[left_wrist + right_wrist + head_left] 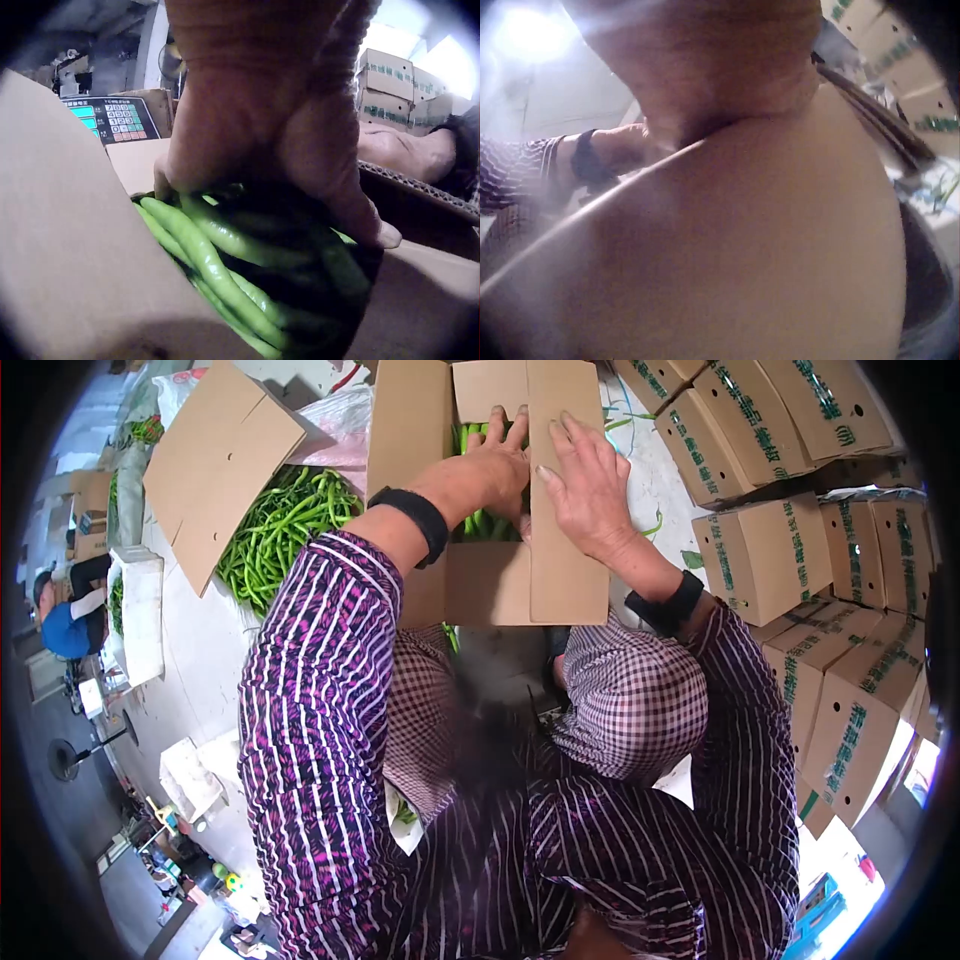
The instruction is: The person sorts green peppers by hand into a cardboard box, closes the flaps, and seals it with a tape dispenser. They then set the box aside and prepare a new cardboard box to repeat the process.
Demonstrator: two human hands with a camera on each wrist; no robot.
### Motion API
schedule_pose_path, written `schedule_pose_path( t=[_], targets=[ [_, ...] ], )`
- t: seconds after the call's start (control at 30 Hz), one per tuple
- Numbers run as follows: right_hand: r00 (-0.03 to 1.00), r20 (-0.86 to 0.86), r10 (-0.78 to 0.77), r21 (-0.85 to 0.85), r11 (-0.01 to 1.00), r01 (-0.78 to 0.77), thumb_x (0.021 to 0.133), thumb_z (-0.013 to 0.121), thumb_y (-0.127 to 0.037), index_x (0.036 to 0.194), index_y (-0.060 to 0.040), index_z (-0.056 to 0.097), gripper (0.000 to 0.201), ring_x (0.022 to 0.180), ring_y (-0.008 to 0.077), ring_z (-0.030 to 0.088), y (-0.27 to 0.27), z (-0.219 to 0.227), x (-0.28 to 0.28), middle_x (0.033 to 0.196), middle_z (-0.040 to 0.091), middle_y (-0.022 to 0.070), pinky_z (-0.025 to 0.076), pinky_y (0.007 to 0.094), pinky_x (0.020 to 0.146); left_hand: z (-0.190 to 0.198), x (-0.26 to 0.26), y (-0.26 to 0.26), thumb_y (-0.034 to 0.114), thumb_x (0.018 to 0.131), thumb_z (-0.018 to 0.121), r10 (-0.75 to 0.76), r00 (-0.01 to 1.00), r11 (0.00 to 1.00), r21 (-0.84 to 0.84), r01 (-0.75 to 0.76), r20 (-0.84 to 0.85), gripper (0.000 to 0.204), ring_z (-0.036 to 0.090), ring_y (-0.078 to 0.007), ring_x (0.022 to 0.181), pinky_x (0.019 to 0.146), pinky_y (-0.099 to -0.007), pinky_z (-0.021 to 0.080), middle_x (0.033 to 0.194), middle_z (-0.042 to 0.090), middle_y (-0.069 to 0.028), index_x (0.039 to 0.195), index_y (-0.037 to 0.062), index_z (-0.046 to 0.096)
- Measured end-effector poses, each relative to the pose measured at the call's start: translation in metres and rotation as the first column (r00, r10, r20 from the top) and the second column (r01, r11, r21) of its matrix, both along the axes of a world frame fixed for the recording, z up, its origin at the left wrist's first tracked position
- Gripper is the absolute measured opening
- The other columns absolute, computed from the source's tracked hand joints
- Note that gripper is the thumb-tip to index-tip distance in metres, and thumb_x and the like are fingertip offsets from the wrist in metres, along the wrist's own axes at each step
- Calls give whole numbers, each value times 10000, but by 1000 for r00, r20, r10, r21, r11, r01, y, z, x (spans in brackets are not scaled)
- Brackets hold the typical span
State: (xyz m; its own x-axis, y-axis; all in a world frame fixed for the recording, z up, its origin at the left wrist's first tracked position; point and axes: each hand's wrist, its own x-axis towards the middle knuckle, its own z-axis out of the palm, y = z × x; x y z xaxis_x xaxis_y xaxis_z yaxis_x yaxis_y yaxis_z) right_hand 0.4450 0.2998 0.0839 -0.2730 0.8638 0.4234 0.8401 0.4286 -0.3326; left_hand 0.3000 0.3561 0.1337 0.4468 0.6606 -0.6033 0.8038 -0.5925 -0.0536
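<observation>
An opened cardboard box (487, 575) stands in front of the person's lap with its flaps folded out. Long green chili peppers (199, 251) lie inside it, partly covered by the left hand. That left hand (492, 472) reaches down into the box, its fingers spread over the peppers and pressing on them. On the right flap (568, 580) rests the right hand (592, 490), its fingers stretched out along the cardboard. In the right wrist view the flap fills most of the picture, and the right fingertips are hidden.
A heap of green chili peppers (285, 540) lies left of the box, partly under a loose cardboard sheet (222, 460). Printed cartons (765, 550) are stacked on the right. Beyond the box is a scale's keypad panel (120, 120). Another person (68, 622) sits far left.
</observation>
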Motion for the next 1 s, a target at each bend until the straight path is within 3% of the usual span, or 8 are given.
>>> schedule_pose_path(
  t=[0.27,0.37,0.43,0.53,0.6,0.67,0.93,1.0],
  targets=[
    [999,24,26,-21,999,-25,904,551,-331,1371,-39,434,563,1311,313,331,-6,-1,6,1464,370,123,277,469,1021,50,-94,13,365,740,790,-106,714,971,227,-76,692,822,368,-369,1353,1106,-405,328,1399,465,-204,1380,8,420],
    [999,42,-11,-28,1000,12,907,551,-332,1373,-44,439,559,1316,325,323,-3,0,2,1465,374,114,270,473,1034,43,-144,25,322,837,714,-121,606,758,467,-454,786,758,421,-352,1317,1091,-396,336,1340,521,-193,1423,1,356],
    [999,40,-8,-49,999,10,906,555,-330,1374,-55,444,553,1325,330,316,-5,1,3,1464,380,106,262,474,1046,-23,-169,32,309,885,660,449,269,725,-171,-667,852,770,375,-337,1352,1099,-376,313,1383,465,-203,1467,-1,262],
    [1000,28,-7,-38,999,8,907,557,-317,1372,-63,449,541,1330,330,315,-6,-1,3,1465,381,108,253,477,1055,1,-78,14,479,877,592,276,13,889,-251,-383,961,841,374,-406,1331,1095,-435,318,1451,371,-254,1466,-12,247],
    [999,36,-8,-48,999,10,908,554,-312,1370,-66,451,534,1340,324,308,-5,-1,3,1466,380,107,249,474,1060,-26,-35,15,498,917,502,129,525,821,206,-533,841,778,242,-347,1415,1143,-422,217,1504,285,-209,1484,34,239],
    [999,45,-6,-58,998,8,910,552,-307,1369,-69,453,526,1350,319,301,-3,1,7,1467,379,106,245,472,1065,-37,-22,9,561,891,481,-44,788,774,519,-362,614,791,250,-368,1405,1122,-506,217,1492,308,-200,1469,59,279],
    [984,-172,49,-112,991,-69,899,542,-193,1355,-70,447,481,1350,296,329,-7,-7,16,1441,406,114,251,483,1071,-52,-23,57,605,869,522,-246,765,654,684,-322,595,708,375,-386,1307,1022,-548,311,1411,428,-144,1387,134,420],
    [976,-217,35,-128,990,-64,905,526,-166,1350,-55,453,465,1325,311,363,-3,-10,21,1421,429,128,276,458,1074,-17,-7,58,653,808,595,83,882,858,418,-301,464,1016,106,-430,1439,1182,-506,97,1560,131,-227,1498,36,177]
  ],
)
